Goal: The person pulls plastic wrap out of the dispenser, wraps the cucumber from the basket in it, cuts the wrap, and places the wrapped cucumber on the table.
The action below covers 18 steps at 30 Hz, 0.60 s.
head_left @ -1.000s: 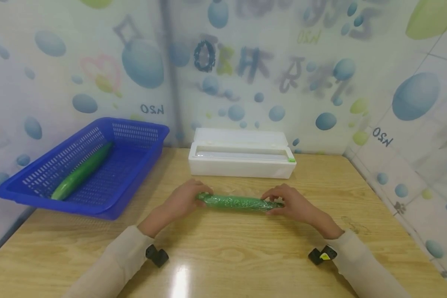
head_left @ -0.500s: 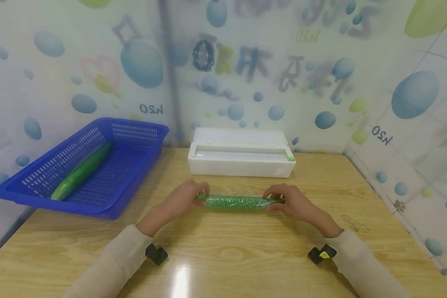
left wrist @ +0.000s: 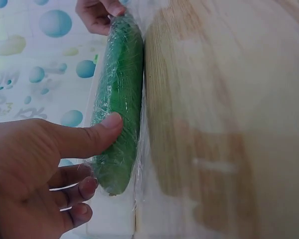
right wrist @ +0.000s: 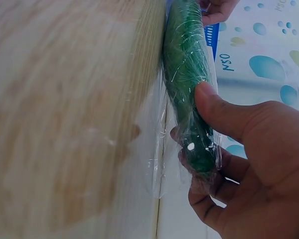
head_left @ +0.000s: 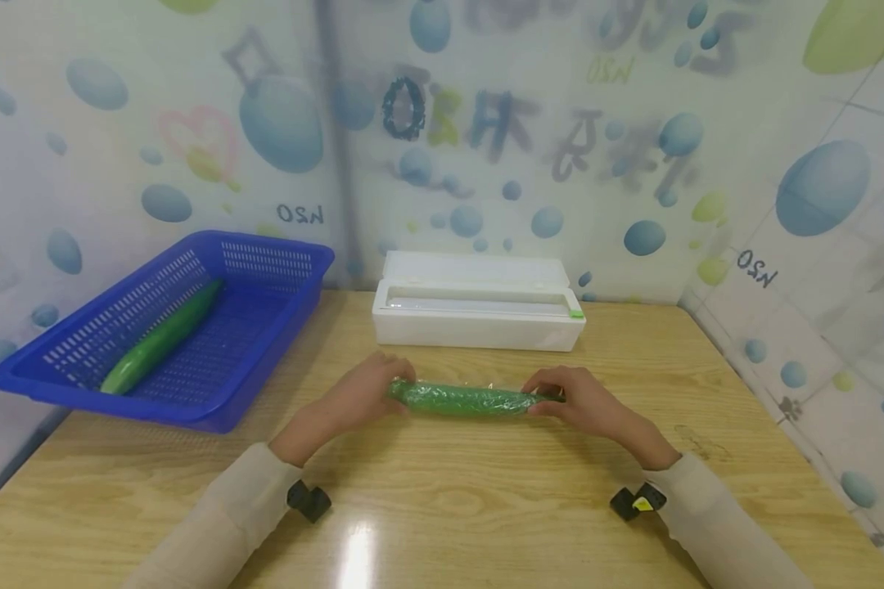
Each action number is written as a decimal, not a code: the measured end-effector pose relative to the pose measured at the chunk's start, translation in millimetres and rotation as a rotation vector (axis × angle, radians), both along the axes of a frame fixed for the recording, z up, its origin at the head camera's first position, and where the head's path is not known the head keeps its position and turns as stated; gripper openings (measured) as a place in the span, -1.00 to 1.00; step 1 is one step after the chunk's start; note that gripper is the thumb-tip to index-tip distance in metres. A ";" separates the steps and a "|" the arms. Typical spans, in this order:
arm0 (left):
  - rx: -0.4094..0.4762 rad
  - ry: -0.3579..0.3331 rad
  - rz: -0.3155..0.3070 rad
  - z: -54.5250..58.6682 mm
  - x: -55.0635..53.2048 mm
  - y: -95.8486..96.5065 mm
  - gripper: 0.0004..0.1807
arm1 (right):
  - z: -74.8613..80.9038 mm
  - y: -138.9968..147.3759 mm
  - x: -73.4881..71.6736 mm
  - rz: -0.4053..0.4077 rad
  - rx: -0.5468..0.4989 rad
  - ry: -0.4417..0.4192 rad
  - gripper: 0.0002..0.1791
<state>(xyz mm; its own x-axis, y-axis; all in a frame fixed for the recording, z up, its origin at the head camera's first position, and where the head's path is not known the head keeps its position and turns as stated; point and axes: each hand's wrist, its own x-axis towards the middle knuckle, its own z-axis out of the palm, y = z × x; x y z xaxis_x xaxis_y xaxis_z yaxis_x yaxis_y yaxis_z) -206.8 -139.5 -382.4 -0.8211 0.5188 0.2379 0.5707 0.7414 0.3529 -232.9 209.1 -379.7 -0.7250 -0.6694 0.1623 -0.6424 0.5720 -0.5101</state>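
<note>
A green cucumber (head_left: 467, 400) wrapped in clear, wrinkled plastic film lies crosswise between my two hands, low over the wooden table. My left hand (head_left: 364, 393) grips its left end; the left wrist view shows the thumb (left wrist: 102, 134) along the cucumber and fingers partly behind it. At the other end, my right hand (head_left: 578, 401) pinches the narrower tip between thumb (right wrist: 222, 107) and fingers. Loose film (right wrist: 157, 164) hangs past the cucumber's side in the right wrist view.
Behind the hands stands a long white box (head_left: 479, 331) with its lid raised and a roll of film (head_left: 479, 307) inside. To the left, a blue plastic basket (head_left: 265, 360) holds an unwrapped cucumber (head_left: 162, 339). A patterned wall rises behind the wooden table (head_left: 449, 507).
The wrapped cucumber has turned slightly about its length between my fingers, and the film's wrinkles look different. Both hands stay at its ends, almost in place.
</note>
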 end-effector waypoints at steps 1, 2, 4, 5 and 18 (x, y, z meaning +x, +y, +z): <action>0.006 0.012 -0.001 0.1 0.4 -0.2 -0.56 | 0.0 0.1 0.1 0.002 0.000 -0.001 -0.79; 0.011 0.024 -0.001 -0.2 0.7 -0.3 -0.56 | -0.1 0.2 0.1 0.004 0.000 0.001 -0.79; 0.011 0.032 0.001 2.5 2.7 0.4 -0.56 | -0.1 0.3 0.2 0.008 0.000 0.013 -0.80; 0.013 0.033 0.004 2.0 2.7 0.0 -0.57 | -0.2 0.5 0.3 0.014 -0.006 0.024 -0.79; -0.010 -0.028 0.009 2.9 0.0 -1.6 -0.65 | -3.7 5.0 -1.6 0.051 -0.042 0.082 -0.78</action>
<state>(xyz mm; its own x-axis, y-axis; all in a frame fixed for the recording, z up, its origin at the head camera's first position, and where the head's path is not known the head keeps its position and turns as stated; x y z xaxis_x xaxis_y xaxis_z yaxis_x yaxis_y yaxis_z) -206.7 -141.1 -379.5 -0.8318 0.5138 0.2100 0.5543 0.7498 0.3613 -234.5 214.1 -383.4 -0.6731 -0.6966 0.2482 -0.7107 0.5166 -0.4775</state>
